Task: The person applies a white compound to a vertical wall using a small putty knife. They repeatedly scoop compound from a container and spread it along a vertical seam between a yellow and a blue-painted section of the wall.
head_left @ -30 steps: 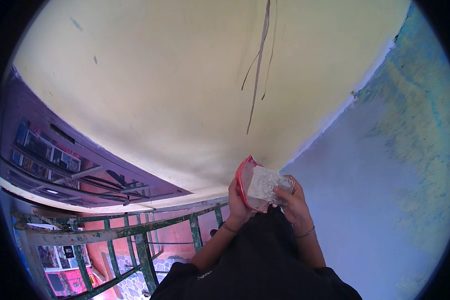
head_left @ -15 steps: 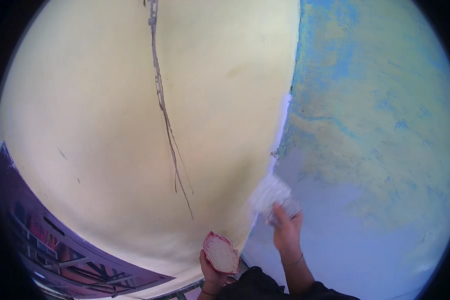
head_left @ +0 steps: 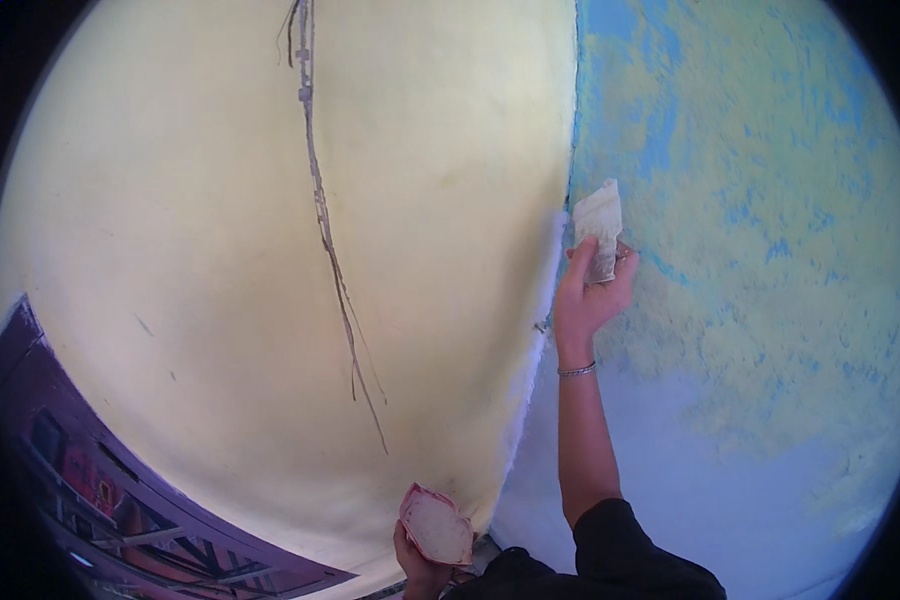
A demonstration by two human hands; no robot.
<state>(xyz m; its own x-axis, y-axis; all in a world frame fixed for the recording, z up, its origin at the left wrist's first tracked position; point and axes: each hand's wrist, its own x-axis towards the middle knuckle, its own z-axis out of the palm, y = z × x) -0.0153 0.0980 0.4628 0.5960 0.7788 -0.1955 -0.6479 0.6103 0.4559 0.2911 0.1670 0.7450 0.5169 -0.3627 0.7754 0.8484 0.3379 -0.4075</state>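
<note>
My right hand point(head_left: 592, 300) is raised with its fingers closed on a flat, pale putty scraper point(head_left: 599, 215). The scraper's broad end points up, beside the joint between the cream wall point(head_left: 450, 200) and the patchy blue-green wall point(head_left: 760, 200). I cannot tell whether its edge touches the surface. Low in the view, my left hand point(head_left: 417, 562) grips a red, ragged-rimmed container point(head_left: 437, 527) filled with whitish putty. A pale, rough strip of putty point(head_left: 547, 300) runs along the joint below the scraper.
A dark, branching crack or trail point(head_left: 322, 210) runs down the cream wall. Smooth pale-lilac coating point(head_left: 660, 480) covers the lower part of the right wall. At lower left is a purple area point(head_left: 170, 510) with crossed beams.
My right hand and the scraper have moved up along the joint, and more of the forearm shows. My left hand with the container has shifted slightly left and down.
</note>
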